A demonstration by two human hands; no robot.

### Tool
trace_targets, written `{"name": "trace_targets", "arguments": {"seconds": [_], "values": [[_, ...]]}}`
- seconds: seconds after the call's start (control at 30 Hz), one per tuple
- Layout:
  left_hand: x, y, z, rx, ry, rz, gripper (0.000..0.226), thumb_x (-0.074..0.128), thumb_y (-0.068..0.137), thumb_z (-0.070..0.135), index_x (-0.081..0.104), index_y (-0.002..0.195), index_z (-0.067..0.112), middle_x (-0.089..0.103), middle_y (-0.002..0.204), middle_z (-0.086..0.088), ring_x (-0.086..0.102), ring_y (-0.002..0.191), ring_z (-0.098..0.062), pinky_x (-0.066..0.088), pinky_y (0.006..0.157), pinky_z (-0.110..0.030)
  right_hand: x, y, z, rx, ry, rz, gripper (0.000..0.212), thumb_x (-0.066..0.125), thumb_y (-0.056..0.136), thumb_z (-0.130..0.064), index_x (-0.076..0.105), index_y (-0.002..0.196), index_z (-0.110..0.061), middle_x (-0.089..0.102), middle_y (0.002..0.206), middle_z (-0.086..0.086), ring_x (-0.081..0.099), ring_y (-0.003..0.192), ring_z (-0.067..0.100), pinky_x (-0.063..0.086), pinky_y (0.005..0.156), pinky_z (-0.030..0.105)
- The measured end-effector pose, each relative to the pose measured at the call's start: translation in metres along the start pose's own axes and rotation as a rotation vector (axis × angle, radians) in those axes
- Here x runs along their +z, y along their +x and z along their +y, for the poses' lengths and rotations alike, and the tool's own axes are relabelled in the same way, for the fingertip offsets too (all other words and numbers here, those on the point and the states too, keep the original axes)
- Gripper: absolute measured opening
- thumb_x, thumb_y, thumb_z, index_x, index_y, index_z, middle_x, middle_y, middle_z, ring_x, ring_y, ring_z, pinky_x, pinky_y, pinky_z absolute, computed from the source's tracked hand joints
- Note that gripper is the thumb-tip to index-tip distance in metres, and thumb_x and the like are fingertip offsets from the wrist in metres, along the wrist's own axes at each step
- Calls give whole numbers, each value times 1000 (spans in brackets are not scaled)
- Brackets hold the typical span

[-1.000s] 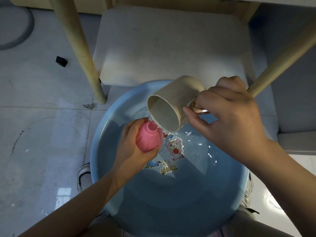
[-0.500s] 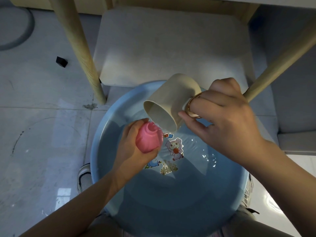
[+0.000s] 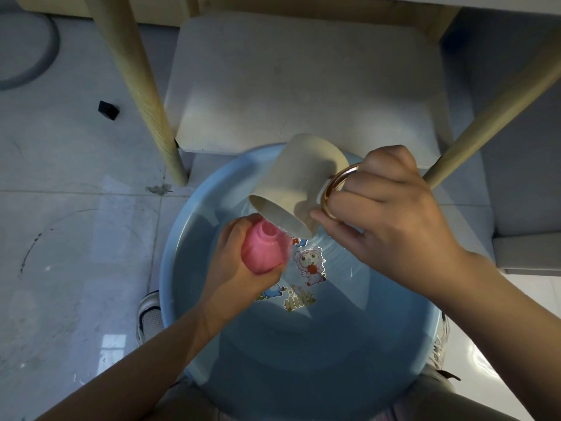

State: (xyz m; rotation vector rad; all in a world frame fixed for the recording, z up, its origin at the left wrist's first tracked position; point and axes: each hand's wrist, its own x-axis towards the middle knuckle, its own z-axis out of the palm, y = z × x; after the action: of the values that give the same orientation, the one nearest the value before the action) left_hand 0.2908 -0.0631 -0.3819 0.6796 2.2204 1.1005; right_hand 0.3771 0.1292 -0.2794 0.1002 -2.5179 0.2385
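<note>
R hand [image 3: 385,220] tilts mug [image 3: 299,185] mouth-down; L hand [image 3: 239,268] grips pink scrubber [image 3: 264,250].

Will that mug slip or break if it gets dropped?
Probably slippery: the mug is tipped over a basin of water. Likely stiff and breakable; it looks ceramic. The right hand grips its gold handle, which should steady it.

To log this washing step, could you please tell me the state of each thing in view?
Beige mug: tipped, mouth down toward the basin, held by its gold handle.
Pink scrubber: gripped, close under the mug's rim.
Blue basin: on the floor, holds rippled water.
Left hand: grips the pink scrubber.
Right hand: holds the mug's handle.
</note>
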Motion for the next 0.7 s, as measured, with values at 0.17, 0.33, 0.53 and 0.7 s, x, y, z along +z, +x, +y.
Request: {"name": "trace_targets", "arguments": {"seconds": [0.17, 0.33, 0.53, 0.7], "values": [[0, -1, 2, -11, 22, 14, 83, 89, 58, 33, 41, 127, 32, 40, 123, 11, 46, 109, -3, 42, 80, -4, 2, 2, -1, 12, 10, 6, 29, 63, 89, -13, 59, 61, -7, 54, 58, 5, 50, 62, 28, 34, 72, 31], [1, 1, 1, -68, 5, 7, 100, 92, 54, 24, 36, 137, 25, 34, 122, 8, 48, 105, -4, 39, 78, 0, 4, -3, 2, 190, 22, -1, 27, 67, 83, -16, 55, 60, -8, 54, 56, 3, 41, 63, 21, 26, 70, 25], [3, 1, -1, -65, 0, 31, 89, 91, 54, 17, 35, 122, 30, 29, 117, 10, 47, 102, -5, 37, 82, -2, 20, -17, 10, 413, -15, -3, 24, 63, 79, -21, 48, 62, -12, 35, 60, -10, 30, 60, 12, 22, 63, 23], [3, 3, -3, -93, -90, 9, 89, 90, 56, 15, 33, 121, 36, 40, 126, 4, 50, 110, -11, 47, 90, -16, 45, -42, 22, 465, -158, -182, 20, 67, 70, -15, 51, 59, -9, 52, 49, 3, 50, 50, 28, 36, 59, 28]]}}
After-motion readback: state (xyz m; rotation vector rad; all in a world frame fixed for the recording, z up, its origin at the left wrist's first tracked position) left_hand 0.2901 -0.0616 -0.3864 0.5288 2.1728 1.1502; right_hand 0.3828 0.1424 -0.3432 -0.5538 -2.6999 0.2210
